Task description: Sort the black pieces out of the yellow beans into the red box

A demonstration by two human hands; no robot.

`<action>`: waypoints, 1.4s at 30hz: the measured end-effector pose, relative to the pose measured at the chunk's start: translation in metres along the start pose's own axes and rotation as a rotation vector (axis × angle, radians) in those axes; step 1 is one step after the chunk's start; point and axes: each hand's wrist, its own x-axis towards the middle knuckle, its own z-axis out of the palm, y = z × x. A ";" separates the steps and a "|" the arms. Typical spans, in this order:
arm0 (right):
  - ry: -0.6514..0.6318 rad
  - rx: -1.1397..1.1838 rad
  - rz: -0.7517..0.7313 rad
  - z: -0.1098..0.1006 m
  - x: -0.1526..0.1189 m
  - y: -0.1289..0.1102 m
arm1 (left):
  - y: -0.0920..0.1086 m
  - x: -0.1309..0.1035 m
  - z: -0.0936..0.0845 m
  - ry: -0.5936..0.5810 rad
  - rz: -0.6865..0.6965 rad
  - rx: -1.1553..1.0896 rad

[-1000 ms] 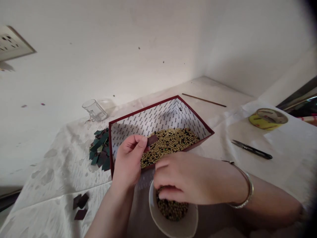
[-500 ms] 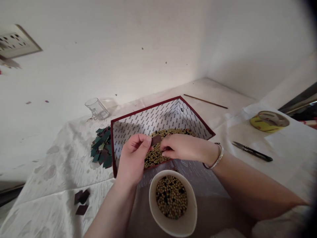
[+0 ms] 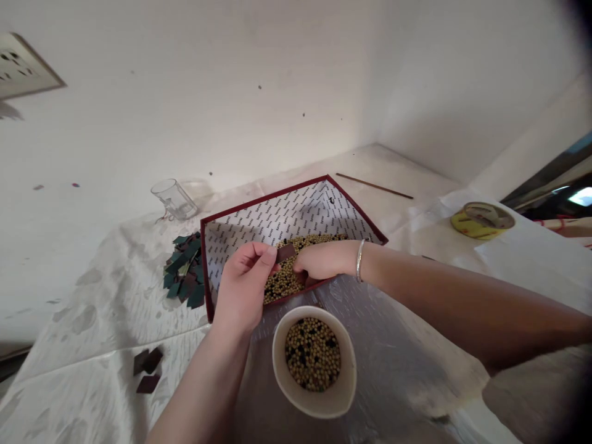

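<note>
Cloth (image 3: pixel 92 345) underlies the twelve-o'clock box (image 3: pixel 254 225); my left hand (image 3: pixel 243 287) pinches a chip (image 3: pixel 285 253), my right hand (image 3: pixel 326 259) hides its grip.

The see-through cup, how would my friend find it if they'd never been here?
Look for the big red-edged box on the table. Just past its left end, near the wall, is the cup. You can see through it, unlike the heap of dark green and brown pieces nearby.
</note>
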 end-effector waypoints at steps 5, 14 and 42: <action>0.090 0.054 -0.016 0.003 0.002 0.007 | 0.000 0.001 0.000 0.012 0.022 -0.010; 0.782 0.123 0.186 0.006 -0.014 -0.004 | 0.000 0.003 -0.003 0.008 0.028 -0.042; 1.386 -0.096 -0.173 0.030 -0.019 -0.032 | 0.001 0.004 -0.006 -0.035 -0.018 -0.087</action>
